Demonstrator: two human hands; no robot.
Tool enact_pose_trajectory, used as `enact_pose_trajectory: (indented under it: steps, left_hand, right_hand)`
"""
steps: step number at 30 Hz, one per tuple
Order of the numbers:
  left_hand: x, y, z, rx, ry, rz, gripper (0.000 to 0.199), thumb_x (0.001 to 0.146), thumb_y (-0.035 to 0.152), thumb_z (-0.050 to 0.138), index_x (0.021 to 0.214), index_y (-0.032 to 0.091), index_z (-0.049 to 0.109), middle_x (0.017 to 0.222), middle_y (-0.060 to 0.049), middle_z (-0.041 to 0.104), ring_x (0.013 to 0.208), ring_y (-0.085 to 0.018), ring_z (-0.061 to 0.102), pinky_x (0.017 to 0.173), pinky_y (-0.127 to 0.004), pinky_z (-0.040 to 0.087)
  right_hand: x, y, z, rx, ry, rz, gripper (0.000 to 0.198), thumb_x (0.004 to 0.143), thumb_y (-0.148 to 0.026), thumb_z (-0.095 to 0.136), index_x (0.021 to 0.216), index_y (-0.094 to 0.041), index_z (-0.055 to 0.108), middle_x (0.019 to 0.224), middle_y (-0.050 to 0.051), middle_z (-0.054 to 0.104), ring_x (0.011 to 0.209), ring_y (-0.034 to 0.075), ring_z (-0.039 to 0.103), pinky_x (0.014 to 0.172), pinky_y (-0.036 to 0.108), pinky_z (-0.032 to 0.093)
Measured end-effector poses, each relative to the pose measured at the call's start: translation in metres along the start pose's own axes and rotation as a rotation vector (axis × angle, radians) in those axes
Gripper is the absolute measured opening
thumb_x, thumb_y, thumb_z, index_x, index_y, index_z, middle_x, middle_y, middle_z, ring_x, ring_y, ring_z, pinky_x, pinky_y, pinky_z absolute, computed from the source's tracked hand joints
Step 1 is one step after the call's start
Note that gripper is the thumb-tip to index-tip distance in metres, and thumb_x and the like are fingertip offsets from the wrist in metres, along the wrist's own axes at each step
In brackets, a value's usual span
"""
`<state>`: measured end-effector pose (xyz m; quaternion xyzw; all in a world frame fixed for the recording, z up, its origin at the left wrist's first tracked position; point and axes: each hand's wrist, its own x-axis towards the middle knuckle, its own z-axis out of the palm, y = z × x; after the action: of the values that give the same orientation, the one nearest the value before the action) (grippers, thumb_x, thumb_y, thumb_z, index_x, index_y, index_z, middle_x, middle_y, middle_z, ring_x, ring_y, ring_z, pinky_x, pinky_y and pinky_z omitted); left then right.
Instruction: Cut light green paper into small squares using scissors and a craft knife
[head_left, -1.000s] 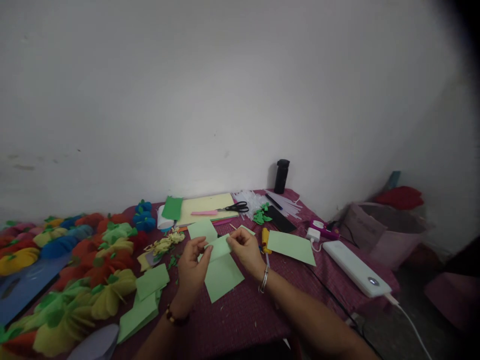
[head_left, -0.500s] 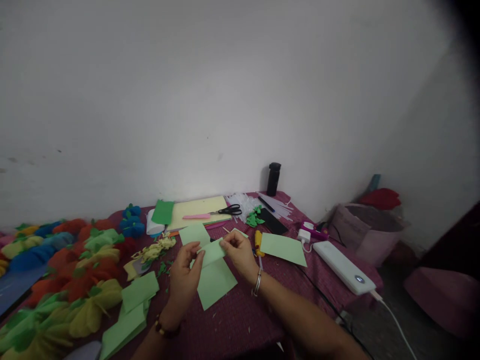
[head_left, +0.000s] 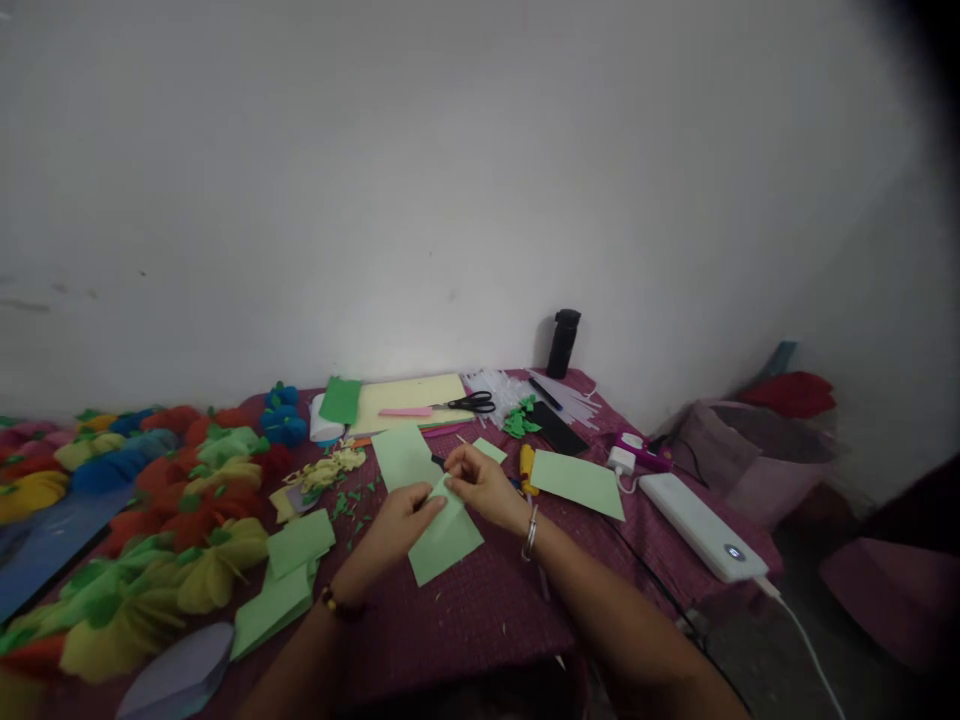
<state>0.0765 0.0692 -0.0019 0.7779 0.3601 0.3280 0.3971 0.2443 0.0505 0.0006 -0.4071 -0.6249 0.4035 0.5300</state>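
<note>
Green paper sheet [head_left: 444,538] lies on the maroon tablecloth [head_left: 480,620], its top corner pinched between the left hand [head_left: 401,520] and right hand [head_left: 480,482], fingers closed on it; the fold itself is hidden behind them. Scissors [head_left: 472,403] lie well apart

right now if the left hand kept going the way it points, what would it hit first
The left hand points up and right, fingers on the green sheet. Straight on, it would likely meet the right hand first, with the yellow tool beyond; depth is unclear.
</note>
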Motion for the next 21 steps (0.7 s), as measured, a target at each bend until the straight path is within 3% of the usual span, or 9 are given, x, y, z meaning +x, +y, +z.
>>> enact_pose_trajectory:
  steps: [5,8,11,15,21]
  left_hand:
    - [-0.003,0.002,0.003,-0.115,-0.155,-0.016,0.031,0.079,0.040,0.053,0.058,0.017,0.051,0.055,0.005,0.040,0.052,-0.010,0.034,0.047,-0.021,0.028]
    - [-0.004,0.005,0.001,-0.180,-0.186,-0.027,0.030,0.076,0.041,0.056,0.059,0.016,0.052,0.055,0.005,0.040,0.052,-0.010,0.034,0.048,-0.022,0.029]
    - [-0.003,0.007,-0.001,-0.222,-0.086,-0.037,0.033,0.074,0.044,0.058,0.058,0.016,0.053,0.053,0.005,0.040,0.051,-0.009,0.034,0.047,-0.021,0.028]
    - [-0.002,0.006,-0.004,-0.291,0.064,-0.089,0.036,0.074,0.048,0.057,0.059,0.015,0.054,0.052,0.004,0.043,0.049,-0.010,0.037,0.045,-0.021,0.028]
    - [0.001,0.001,-0.003,-0.204,0.234,-0.073,0.036,0.071,0.047,0.058,0.052,0.017,0.049,0.049,0.005,0.042,0.049,-0.010,0.039,0.043,-0.021,0.029]
  right_hand:
    - [-0.003,-0.002,0.001,0.009,-0.165,0.044,0.022,0.072,-0.022,0.062,0.092,-0.020,0.052,0.063,-0.008,0.046,0.054,0.008,0.039,0.052,0.021,0.029]
    - [-0.003,-0.004,0.002,0.054,-0.170,0.053,0.024,0.073,-0.026,0.065,0.093,-0.019,0.054,0.061,-0.008,0.044,0.052,0.008,0.037,0.050,0.021,0.027]
    - [-0.003,-0.001,0.004,0.164,-0.111,0.129,0.029,0.070,-0.035,0.070,0.090,-0.019,0.056,0.060,-0.008,0.047,0.050,0.007,0.038,0.048,0.020,0.027]
    - [-0.006,0.009,0.015,0.362,-0.120,0.289,0.038,0.065,-0.044,0.074,0.085,-0.016,0.059,0.064,-0.004,0.057,0.053,0.009,0.049,0.052,0.021,0.036]
    - [-0.005,0.022,0.024,0.396,-0.142,0.333,0.040,0.059,-0.045,0.078,0.081,-0.014,0.063,0.064,-0.002,0.062,0.053,0.010,0.053,0.053,0.021,0.038]
